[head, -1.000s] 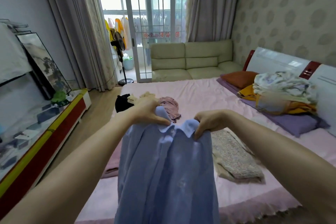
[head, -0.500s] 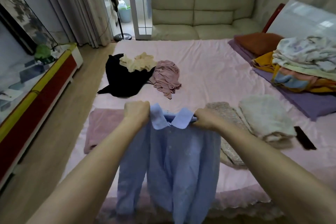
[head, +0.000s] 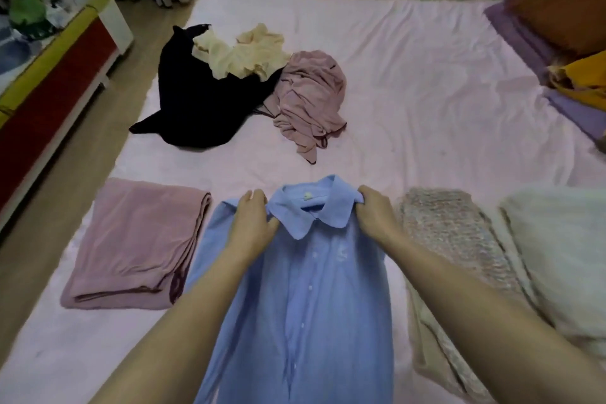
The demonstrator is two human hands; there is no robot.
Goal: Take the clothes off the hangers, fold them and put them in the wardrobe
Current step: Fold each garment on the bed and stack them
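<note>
Blue shirt (head: 305, 289) lies front-up on the bed (head: 426, 82), collar toward the far side, buttoned placket running down toward me. Left hand (head: 252, 223) grips the left shoulder just beside the collar; right hand (head: 373, 213) pinches the right collar tip and shoulder seam. Both grips clenched on cloth, no hanger visible in it. Risks, as I judge them: the shirt's lower part runs out of view at the near edge of the bed and may be hanging over, so its weight could drag the body down and crease it once I let go of the shoulders. The left sleeve looks bunched under the body; folding over it would lock in a lump. Room: tight sideways. The folded mauve garment (head: 137, 246) sits just beside the shirt on the left, nearly touching; the speckled knit (head: 452, 239) and a white fluffy piece (head: 564, 256) crowd the right. Spreading sleeves out would overlap both stacks. Open bed lies ahead, between the collar and the unfolded heap (head: 242, 85) of black, cream and pink clothes; sliding the shirt forward looks the better option.
</note>
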